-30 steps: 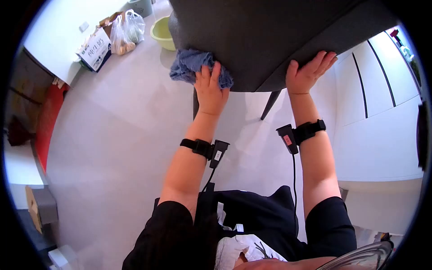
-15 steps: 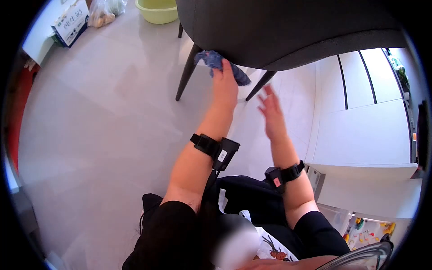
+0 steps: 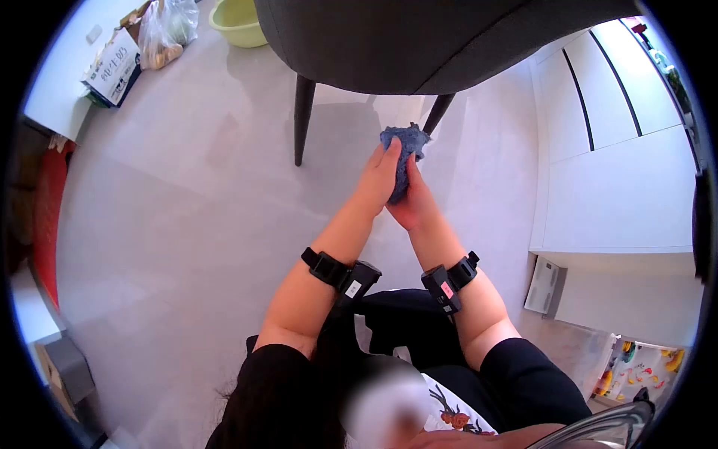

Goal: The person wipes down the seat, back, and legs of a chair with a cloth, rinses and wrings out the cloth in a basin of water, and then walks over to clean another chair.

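A crumpled blue-grey cloth [image 3: 404, 142] is held between my two hands, just in front of a dark grey chair [image 3: 419, 45]. My left hand [image 3: 381, 176] grips it from the left, thumb lying on top. From the right, my right hand [image 3: 413, 200] closes on the cloth's lower part, its thumb pointing up along it. Most of the fingers are hidden behind the cloth. One dark chair leg [image 3: 304, 120] stands to the left of my hands, and another chair leg [image 3: 439, 112] is partly covered by the cloth.
Pale floor tiles [image 3: 187, 224] spread around the chair. A yellow-green basin [image 3: 239, 28] stands at the back, left of the chair, with plastic bags [image 3: 166, 34] and a white-and-blue carton [image 3: 116, 67] farther left. White cabinets [image 3: 613, 194] line the right side.
My left hand has drawn the cloth back and right, away from beneath the chair seat. My right hand, open before, has come in and taken hold of the cloth. The view has shifted slightly.
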The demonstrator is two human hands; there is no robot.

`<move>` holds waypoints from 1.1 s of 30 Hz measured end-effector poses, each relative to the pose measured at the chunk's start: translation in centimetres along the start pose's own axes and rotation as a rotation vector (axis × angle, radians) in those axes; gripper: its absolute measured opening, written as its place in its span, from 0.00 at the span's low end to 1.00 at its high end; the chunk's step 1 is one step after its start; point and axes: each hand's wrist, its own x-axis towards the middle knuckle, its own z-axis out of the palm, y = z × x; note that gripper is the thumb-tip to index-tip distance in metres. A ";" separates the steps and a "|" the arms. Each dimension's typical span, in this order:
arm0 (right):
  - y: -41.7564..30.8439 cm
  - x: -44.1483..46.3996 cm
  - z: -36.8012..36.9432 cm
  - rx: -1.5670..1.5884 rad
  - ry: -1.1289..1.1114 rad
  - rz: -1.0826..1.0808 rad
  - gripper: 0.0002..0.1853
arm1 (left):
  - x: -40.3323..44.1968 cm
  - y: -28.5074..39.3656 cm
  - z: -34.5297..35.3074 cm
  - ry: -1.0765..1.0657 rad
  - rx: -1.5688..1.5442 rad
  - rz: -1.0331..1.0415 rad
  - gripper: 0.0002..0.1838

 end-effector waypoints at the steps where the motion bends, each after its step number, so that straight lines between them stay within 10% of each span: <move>1: 0.2 0.0 0.1 0.015 -0.002 0.002 0.31 | 0.0 0.0 -0.2 -0.003 -0.053 -0.041 0.28; 7: -0.2 -0.4 1.1 -0.080 0.002 -0.165 0.27 | -0.1 0.7 -1.9 0.058 -0.309 -0.087 0.26; 13: -1.8 -0.2 -0.3 -0.030 0.146 -0.153 0.23 | 1.8 -1.2 -6.3 0.126 0.439 0.157 0.28; 17: -3.6 -3.4 0.9 -0.018 0.239 -0.150 0.22 | 7.4 2.0 -14.6 0.769 1.107 0.610 0.36; 20: -3.2 -6.2 -0.2 -0.066 0.298 -0.104 0.22 | 10.5 2.4 -18.1 0.704 1.302 0.636 0.38; 23: -2.7 -6.6 -0.5 -0.115 0.326 -0.050 0.21 | 10.2 5.6 -16.2 0.369 1.099 0.191 0.37; 33: -2.9 -7.4 -0.4 -0.119 0.276 -0.031 0.22 | 12.9 5.3 -17.0 0.404 1.221 0.200 0.26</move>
